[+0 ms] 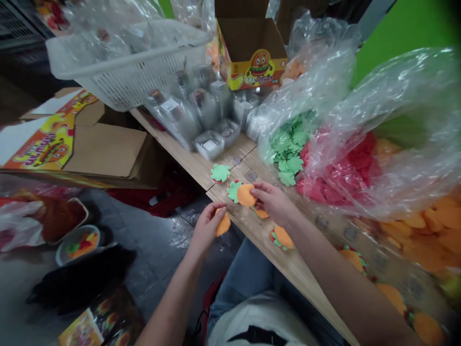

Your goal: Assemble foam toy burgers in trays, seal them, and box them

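My left hand (pixel 209 223) is closed on an orange round piece (pixel 224 225), held just off the table's front edge. Between the fingers of my right hand (pixel 271 201) is another orange round piece (pixel 246 195), over a stack topped by a green leaf-shaped piece (pixel 234 191). Whether the orange piece touches that stack I cannot tell. Farther up the table lies a second green-topped stack (pixel 219 173). A burger-like stack with an orange top (pixel 284 237) rests below my right wrist, and part of one more orange-topped stack (pixel 261 212) shows under the hand.
Clear bags of green pieces (pixel 293 139) and red pieces (pixel 340 166) stand at right, near loose orange pieces (pixel 428 228). Clear plastic containers (pixel 201 108), a white basket (pixel 140 62) and a printed burger box (pixel 257 67) sit beyond. An open carton (pixel 104 149) is at left.
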The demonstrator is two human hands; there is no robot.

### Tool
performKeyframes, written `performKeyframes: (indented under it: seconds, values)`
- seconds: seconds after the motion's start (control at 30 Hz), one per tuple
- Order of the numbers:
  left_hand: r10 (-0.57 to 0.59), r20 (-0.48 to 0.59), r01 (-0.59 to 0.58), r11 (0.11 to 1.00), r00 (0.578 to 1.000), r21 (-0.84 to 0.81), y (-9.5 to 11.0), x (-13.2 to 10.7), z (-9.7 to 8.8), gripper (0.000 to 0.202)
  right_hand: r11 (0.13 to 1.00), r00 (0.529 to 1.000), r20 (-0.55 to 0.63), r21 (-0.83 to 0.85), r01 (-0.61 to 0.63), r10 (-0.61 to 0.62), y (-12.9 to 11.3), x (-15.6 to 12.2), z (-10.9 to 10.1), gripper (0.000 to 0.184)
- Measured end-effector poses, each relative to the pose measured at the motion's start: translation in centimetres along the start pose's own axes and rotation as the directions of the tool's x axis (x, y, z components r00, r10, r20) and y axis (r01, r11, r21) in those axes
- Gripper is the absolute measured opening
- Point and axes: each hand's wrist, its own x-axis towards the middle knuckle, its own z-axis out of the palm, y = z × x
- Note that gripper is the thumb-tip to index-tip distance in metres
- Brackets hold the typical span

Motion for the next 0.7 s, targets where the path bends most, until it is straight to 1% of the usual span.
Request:
performKeyframes:
  seconds: [0.07,0.1,0.13,0.17,0.2,0.23,0.27,0.3,0.33,0.37,0.43,0.5,0.63,0.7]
  values:
    - [0.009,-0.011,-0.008,0.998,1.000,0.062,0.0,0.5,-0.8,0.036,0.996,0.997,0.062,-0.079,-0.049,0.054,-0.4,1.5,0.2,0.018]
    - [0.034,-0.013,-0.033,0.994,0.999,0.106,0.0,0.8,-1.1,0.035,0.987,0.995,0.087,-0.155,-0.040,0.054,-0.6,2.2,0.3,0.017]
    - [0.080,-0.018,-0.076,0.983,0.997,0.170,-0.1,1.1,-1.4,0.034,0.967,0.996,0.091,-0.257,-0.001,0.025,-0.6,2.8,0.6,0.015]
    - [0.149,-0.026,-0.137,0.958,0.989,0.252,-0.1,1.5,-1.5,0.033,0.923,0.996,0.083,-0.378,0.069,-0.040,-0.6,3.4,0.8,0.014]
    - [0.233,-0.029,-0.209,0.914,0.972,0.347,-0.1,1.8,-1.5,0.032,0.848,0.988,0.075,-0.508,0.152,-0.133,-0.5,4.0,0.9,0.013]
    - [0.316,-0.017,-0.276,0.852,0.949,0.444,-0.1,2.1,-1.4,0.033,0.745,0.969,0.079,-0.626,0.231,-0.234,-0.3,4.5,1.0,0.013]
    - [0.381,0.019,-0.333,0.781,0.924,0.529,-0.1,2.3,-1.3,0.036,0.632,0.941,0.097,-0.718,0.292,-0.325,-0.2,4.8,1.0,0.014]
    - [0.422,0.074,-0.380,0.711,0.904,0.592,-0.1,2.4,-1.1,0.040,0.534,0.914,0.121,-0.778,0.330,-0.388,0.0,5.1,1.0,0.016]
    - [0.438,0.133,-0.416,0.654,0.889,0.632,0.0,2.5,-0.9,0.045,0.471,0.897,0.146,-0.810,0.350,-0.416,0.2,5.3,0.9,0.018]
    - [0.439,0.183,-0.442,0.613,0.880,0.654,0.1,2.5,-0.8,0.050,0.449,0.894,0.166,-0.818,0.361,-0.416,0.3,5.4,0.7,0.019]
    - [0.435,0.233,-0.467,0.571,0.870,0.675,0.3,2.4,-0.4,0.058,0.473,0.904,0.185,-0.801,0.366,-0.387,0.4,5.5,0.5,0.020]
    - [0.435,0.235,-0.463,0.550,0.869,0.695,0.5,2.3,-0.3,0.062,0.476,0.901,0.211,-0.791,0.385,-0.378,0.5,5.4,0.4,0.020]
    - [0.364,0.251,-0.413,0.486,0.897,0.770,0.3,2.1,-0.5,0.059,0.377,0.875,0.282,-0.818,0.433,-0.393,0.6,5.3,0.6,0.022]
    - [0.367,0.239,-0.401,0.471,0.899,0.786,-0.1,2.0,-0.6,0.061,0.354,0.874,0.276,-0.833,0.426,-0.400,0.7,5.2,0.7,0.023]
